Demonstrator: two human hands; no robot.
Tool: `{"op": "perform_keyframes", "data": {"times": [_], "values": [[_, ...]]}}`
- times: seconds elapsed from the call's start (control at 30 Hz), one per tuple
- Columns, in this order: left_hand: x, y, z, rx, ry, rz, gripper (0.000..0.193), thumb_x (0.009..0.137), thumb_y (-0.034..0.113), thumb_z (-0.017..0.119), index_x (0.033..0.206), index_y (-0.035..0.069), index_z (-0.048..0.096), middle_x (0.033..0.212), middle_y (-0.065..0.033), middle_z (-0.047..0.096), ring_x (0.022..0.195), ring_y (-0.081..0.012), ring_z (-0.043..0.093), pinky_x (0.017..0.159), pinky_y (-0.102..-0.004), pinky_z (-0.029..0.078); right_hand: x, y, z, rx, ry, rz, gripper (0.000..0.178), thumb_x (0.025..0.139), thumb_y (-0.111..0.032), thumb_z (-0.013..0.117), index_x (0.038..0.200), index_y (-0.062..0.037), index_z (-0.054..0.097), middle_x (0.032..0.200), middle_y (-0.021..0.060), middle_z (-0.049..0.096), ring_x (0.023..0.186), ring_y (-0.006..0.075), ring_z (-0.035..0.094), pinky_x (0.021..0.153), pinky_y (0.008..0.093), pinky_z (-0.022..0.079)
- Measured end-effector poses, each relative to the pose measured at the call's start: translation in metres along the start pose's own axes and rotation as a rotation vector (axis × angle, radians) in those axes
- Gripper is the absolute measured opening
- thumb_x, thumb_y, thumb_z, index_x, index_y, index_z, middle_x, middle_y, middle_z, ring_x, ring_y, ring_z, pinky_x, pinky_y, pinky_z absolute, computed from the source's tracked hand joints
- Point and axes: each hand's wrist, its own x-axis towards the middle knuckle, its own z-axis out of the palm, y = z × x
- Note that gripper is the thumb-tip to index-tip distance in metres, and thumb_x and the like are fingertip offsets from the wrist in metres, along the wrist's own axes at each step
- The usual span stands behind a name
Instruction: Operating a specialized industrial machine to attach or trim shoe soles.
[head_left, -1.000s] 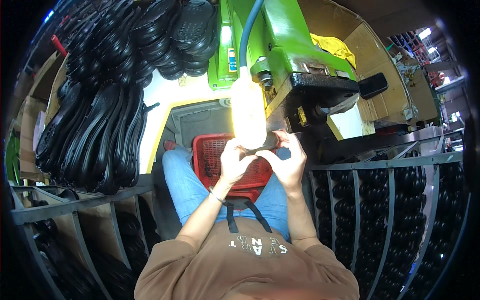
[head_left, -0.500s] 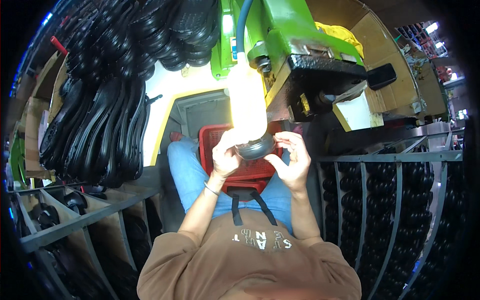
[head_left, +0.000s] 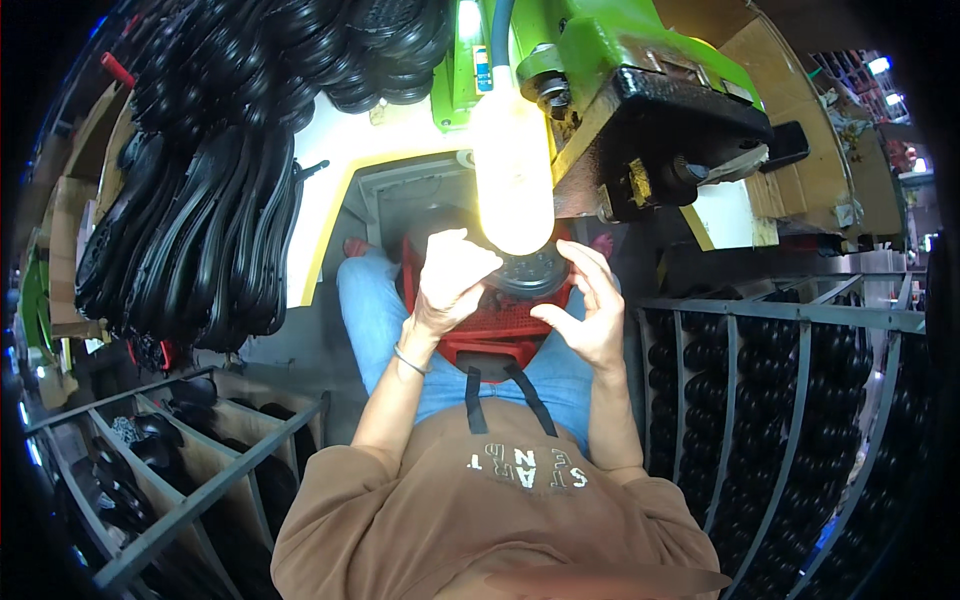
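A black shoe sole [head_left: 532,278] is between my hands, over my lap, its rounded end toward me and its studded face partly in view. My left hand [head_left: 448,285] is closed at the sole's left side, thumb and fingers pressed together. My right hand [head_left: 590,312] curves round the right edge, fingertips at the far side and thumb at the near side. A glowing lamp [head_left: 514,170] hangs in front and hides part of the sole. Behind my left hand the sole's far part is dark and blurred.
Under my hands, between my knees, is a red plastic basket [head_left: 490,352]. A green machine [head_left: 640,60] with a black head stands ahead. Black soles [head_left: 200,230] are piled on the table at left. Metal racks [head_left: 780,312] of soles flank me; a cardboard box [head_left: 790,70] is at far right.
The sole has been tipped so that its studded face shows more. My left hand has turned and moved slightly up; my right hand's fingers are a little farther apart. The view has shifted slightly.
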Motion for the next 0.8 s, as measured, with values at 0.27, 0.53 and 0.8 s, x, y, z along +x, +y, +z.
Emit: {"op": "perform_keyframes", "data": {"times": [0.27,0.53,0.8], "values": [[0.02,0.02,-0.009,0.194,-0.075,0.053,0.039,0.062,0.002,0.072,0.102,0.007,0.068,0.088,-0.007,0.065,0.084,-0.0252,0.061,0.086,-0.0437,0.045,0.003,0.021,0.005,0.173,0.022,-0.015,0.065,0.06,0.002,0.083,0.118,0.0028,0.052,0.125,0.0141,0.048,0.108,0.0225,0.057,0.093,0.0333,0.051],[0.038,0.033,-0.011,0.221,0.078,0.004,0.033,0.067,0.008,0.074,0.098,0.006,0.067,0.09,-0.0078,0.065,0.083,-0.0249,0.059,0.086,-0.0436,0.043,0.007,0.026,-0.001,0.296,0.068,-0.03,0.059,0.065,0.009,0.077,0.118,0.0036,0.052,0.123,0.0154,0.052,0.108,0.0223,0.057,0.093,0.0327,0.048],[0.059,0.038,-0.009,0.274,0.1,0.165,0.026,0.07,0.011,0.075,0.095,0.008,0.069,0.089,-0.0057,0.066,0.08,-0.0227,0.059,0.073,-0.0382,0.041,0.022,0.03,-0.008,0.496,0.14,0.077,0.053,0.075,0.003,0.072,0.122,0.0075,0.049,0.111,0.0148,0.059,0.101,0.0194,0.059,0.091,0.0303,0.047]]}}
